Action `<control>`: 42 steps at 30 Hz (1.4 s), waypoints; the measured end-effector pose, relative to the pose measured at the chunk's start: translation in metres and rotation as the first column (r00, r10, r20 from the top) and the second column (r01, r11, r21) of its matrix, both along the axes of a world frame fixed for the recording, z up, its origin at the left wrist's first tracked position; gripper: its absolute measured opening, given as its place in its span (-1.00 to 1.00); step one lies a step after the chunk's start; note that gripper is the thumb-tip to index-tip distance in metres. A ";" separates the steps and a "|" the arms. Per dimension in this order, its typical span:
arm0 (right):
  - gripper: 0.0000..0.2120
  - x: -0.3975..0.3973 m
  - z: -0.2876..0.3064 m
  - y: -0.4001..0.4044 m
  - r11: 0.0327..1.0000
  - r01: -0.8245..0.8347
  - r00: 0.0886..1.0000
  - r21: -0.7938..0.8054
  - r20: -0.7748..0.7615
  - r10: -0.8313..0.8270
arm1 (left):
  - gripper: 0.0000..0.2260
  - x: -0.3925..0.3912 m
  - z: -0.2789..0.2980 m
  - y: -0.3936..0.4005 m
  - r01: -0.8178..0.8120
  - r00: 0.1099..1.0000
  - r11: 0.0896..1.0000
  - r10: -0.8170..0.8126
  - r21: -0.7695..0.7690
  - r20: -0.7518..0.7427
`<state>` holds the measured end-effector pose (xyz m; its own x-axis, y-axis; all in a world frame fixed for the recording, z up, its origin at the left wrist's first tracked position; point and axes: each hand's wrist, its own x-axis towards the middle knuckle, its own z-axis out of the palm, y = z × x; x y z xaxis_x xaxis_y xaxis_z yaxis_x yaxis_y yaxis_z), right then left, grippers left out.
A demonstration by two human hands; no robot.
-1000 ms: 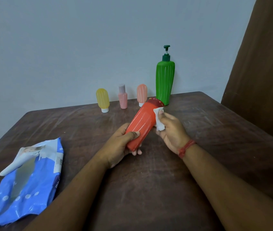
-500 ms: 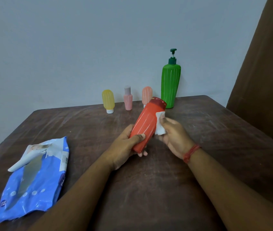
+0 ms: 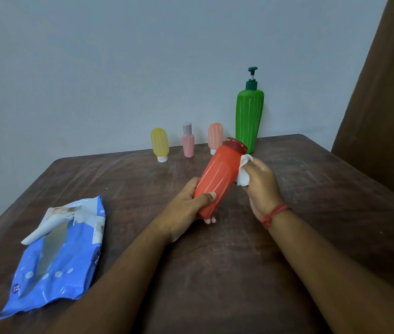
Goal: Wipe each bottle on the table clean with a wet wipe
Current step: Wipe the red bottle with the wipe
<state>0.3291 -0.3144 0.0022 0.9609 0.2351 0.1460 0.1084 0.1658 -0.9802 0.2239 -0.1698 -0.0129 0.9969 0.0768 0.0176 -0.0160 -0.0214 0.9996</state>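
My left hand grips the lower end of a red bottle, which tilts up and away over the middle of the table. My right hand holds a crumpled white wet wipe against the bottle's right side near its dark red cap. Along the table's far edge stand a yellow bottle, a small pink bottle, a peach bottle and a tall green pump bottle.
A blue wet-wipe pack with its flap lifted lies at the front left of the dark wooden table. A brown curtain hangs at the right, and a pale wall stands behind the bottles.
My right hand has slid the wipe a little up the red bottle's side toward the cap. My left hand keeps the same grip; the view has shifted slightly.
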 end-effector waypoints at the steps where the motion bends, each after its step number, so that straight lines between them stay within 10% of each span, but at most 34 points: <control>1: -0.72 0.000 -0.003 0.001 1.000 0.011 1.000 -0.004 -0.009 -0.011 | -0.62 0.000 0.000 -0.001 0.007 1.000 1.000 -0.007 0.014 0.001; 19: -0.89 0.002 0.000 0.005 0.965 0.133 0.990 0.226 -0.068 -0.121 | -0.65 -0.003 0.002 -0.004 0.002 1.000 0.999 -0.004 0.053 0.028; 42: -0.90 -0.012 -0.004 0.006 0.974 0.226 0.961 0.014 0.160 -0.225 | -0.75 -0.004 0.005 -0.006 -0.086 0.995 0.989 0.079 0.116 0.063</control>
